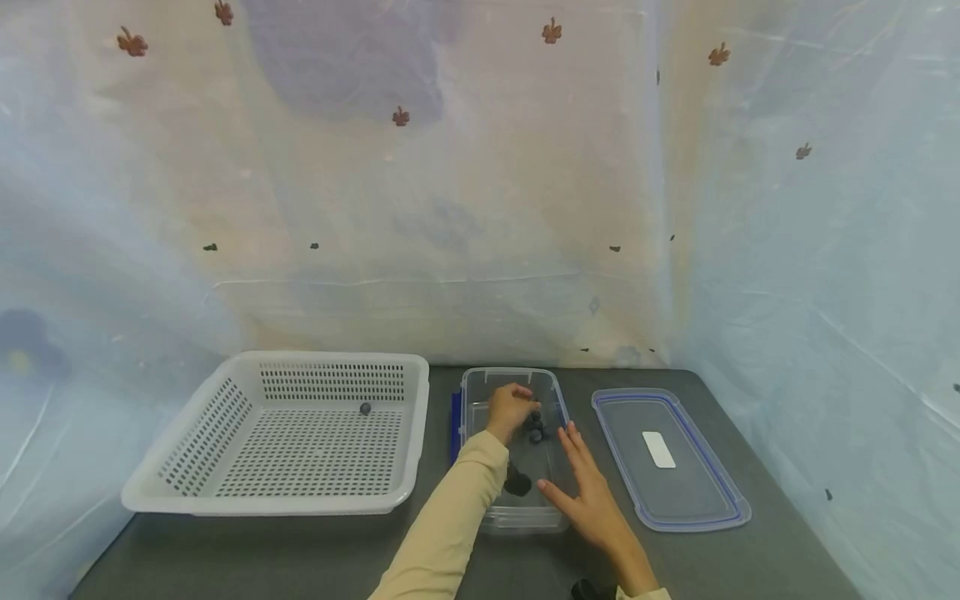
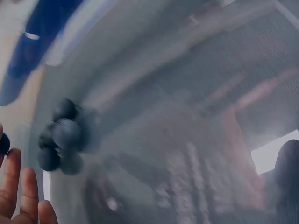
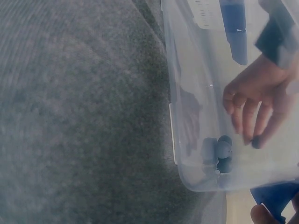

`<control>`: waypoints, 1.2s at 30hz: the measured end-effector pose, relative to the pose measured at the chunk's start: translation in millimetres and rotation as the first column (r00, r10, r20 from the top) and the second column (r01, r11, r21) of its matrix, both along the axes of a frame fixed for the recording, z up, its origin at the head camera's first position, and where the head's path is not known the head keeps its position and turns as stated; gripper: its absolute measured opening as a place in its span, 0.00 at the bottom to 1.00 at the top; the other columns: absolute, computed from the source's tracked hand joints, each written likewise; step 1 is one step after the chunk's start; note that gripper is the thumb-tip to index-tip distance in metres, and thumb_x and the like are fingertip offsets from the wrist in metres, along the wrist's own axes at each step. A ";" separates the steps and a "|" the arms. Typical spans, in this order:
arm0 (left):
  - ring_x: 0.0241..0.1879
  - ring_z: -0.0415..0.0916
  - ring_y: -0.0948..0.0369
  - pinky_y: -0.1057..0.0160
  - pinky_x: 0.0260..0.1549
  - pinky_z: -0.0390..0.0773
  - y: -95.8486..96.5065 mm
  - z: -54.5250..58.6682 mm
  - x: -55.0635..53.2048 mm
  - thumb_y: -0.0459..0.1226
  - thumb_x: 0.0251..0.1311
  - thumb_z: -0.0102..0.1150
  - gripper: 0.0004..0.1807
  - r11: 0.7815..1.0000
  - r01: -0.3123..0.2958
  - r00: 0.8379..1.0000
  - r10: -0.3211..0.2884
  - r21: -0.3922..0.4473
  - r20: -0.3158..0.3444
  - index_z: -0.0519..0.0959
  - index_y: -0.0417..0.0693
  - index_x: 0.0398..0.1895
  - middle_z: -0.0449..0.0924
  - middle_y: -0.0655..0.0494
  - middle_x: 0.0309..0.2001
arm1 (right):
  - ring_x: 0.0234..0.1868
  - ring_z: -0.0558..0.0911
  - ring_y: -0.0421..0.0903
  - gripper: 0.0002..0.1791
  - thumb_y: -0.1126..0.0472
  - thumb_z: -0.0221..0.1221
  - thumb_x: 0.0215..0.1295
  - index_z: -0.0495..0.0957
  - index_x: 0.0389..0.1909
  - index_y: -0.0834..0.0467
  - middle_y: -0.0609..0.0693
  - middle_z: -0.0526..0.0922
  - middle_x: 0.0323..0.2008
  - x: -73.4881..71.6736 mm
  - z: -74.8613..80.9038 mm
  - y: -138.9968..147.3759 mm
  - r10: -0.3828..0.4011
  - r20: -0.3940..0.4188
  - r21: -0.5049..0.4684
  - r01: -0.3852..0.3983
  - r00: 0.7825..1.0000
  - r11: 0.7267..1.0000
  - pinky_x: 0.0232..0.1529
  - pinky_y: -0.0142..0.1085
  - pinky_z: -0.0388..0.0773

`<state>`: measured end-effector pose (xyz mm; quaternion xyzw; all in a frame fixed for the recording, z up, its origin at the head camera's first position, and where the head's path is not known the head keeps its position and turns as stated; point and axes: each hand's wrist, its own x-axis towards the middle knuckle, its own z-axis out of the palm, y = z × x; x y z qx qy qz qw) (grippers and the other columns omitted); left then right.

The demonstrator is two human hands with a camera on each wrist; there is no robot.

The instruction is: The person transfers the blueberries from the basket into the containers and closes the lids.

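Observation:
My left hand (image 1: pixel 510 410) reaches into a clear plastic box (image 1: pixel 498 510) and pinches one blueberry (image 3: pixel 256 142) between its fingertips. Several more blueberries (image 2: pixel 66 133) lie clustered on the box floor, close to the wall, just beside that hand. My right hand (image 1: pixel 596 504) is at the box's near right side with its fingers straight and spread, holding nothing; whether it touches the wall I cannot tell. A white slotted basket (image 1: pixel 187 505) stands to the left, with a single blueberry (image 1: pixel 365 408) on its floor.
The box's clear lid (image 1: pixel 701 492), with a blue seal and a white label (image 1: pixel 658 450), lies flat on the grey table (image 1: pixel 300 558) at the right. A blue latch (image 1: pixel 455 425) hangs along the box's left side. A plastic curtain (image 1: pixel 480 200) surrounds the table's back and sides.

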<state>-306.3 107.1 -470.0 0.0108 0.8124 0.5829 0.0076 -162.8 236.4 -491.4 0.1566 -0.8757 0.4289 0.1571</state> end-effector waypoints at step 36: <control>0.34 0.79 0.57 0.62 0.36 0.79 -2.8 14.3 -7.2 0.33 0.52 0.71 0.12 0.982 0.188 0.982 -0.188 0.007 -0.019 0.84 0.39 0.39 0.83 0.52 0.36 | 0.71 0.52 0.67 0.43 0.53 0.64 0.63 0.55 0.74 0.60 0.63 0.47 0.74 2.7 3.8 -1.2 0.005 0.001 0.002 -0.005 1.000 1.000 0.59 0.68 0.55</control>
